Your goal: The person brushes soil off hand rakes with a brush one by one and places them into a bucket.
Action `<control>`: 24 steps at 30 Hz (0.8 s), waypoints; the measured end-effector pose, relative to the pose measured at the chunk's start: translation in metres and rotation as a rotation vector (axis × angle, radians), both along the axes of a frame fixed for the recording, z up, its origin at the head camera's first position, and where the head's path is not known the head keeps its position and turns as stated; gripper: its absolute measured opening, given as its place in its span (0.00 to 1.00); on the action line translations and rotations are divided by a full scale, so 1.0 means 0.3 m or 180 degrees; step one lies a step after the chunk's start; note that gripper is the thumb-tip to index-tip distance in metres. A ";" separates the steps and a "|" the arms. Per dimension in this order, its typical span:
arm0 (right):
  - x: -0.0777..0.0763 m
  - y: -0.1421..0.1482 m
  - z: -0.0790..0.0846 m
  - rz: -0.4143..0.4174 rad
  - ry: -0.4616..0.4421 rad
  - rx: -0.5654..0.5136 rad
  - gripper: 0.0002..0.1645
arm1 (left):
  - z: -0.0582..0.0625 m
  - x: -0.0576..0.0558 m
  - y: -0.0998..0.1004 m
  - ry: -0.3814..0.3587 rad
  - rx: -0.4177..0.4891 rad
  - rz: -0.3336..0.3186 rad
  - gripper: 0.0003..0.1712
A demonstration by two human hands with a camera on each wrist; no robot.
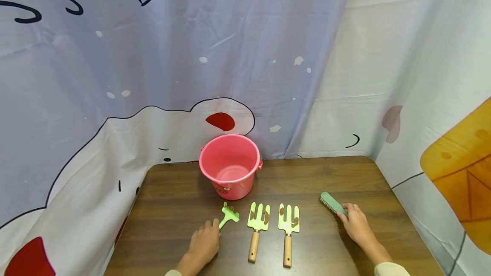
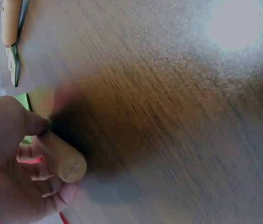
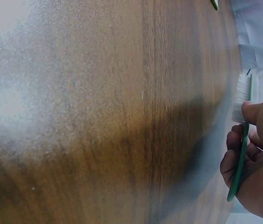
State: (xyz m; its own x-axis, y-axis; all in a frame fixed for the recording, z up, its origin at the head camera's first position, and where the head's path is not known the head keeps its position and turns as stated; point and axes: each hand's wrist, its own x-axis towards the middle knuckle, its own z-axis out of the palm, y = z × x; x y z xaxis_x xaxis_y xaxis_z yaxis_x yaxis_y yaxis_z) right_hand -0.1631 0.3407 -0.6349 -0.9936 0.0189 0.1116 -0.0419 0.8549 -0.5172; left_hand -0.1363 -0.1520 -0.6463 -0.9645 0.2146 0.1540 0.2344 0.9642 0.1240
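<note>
My left hand [image 1: 205,242] grips a small garden tool by its wooden handle [image 2: 64,161]. Its light green pronged head [image 1: 229,215], seemingly a hand rake, points away toward the bucket. Over the table's right side, my right hand [image 1: 356,225] holds a green brush [image 1: 333,202]. White bristles [image 3: 241,91] show on that brush in the right wrist view, with the fingers around its handle. Between the hands lie two hand forks, a left one [image 1: 258,220] and a right one [image 1: 288,221], both yellow-green with brown patches and wooden handles.
A pink bucket [image 1: 249,186] stands upright at the back of the brown wooden table [image 1: 172,186], beyond the green pronged head. Behind the table hangs a printed curtain [image 1: 230,33], which also runs along the right side.
</note>
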 end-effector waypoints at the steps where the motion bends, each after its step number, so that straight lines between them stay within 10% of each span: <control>1: 0.000 0.000 0.001 0.0001 -0.0012 0.0001 0.23 | 0.002 -0.001 0.001 0.0013 0.0002 -0.0007 0.18; 15: -0.003 0.009 -0.009 0.0009 0.0078 -0.0043 0.22 | 0.017 -0.015 -0.012 0.0029 -0.0048 0.0304 0.27; 24: -0.002 0.005 -0.003 0.0004 0.0072 -0.0075 0.22 | 0.054 -0.039 -0.042 0.0280 -0.0152 0.0084 0.17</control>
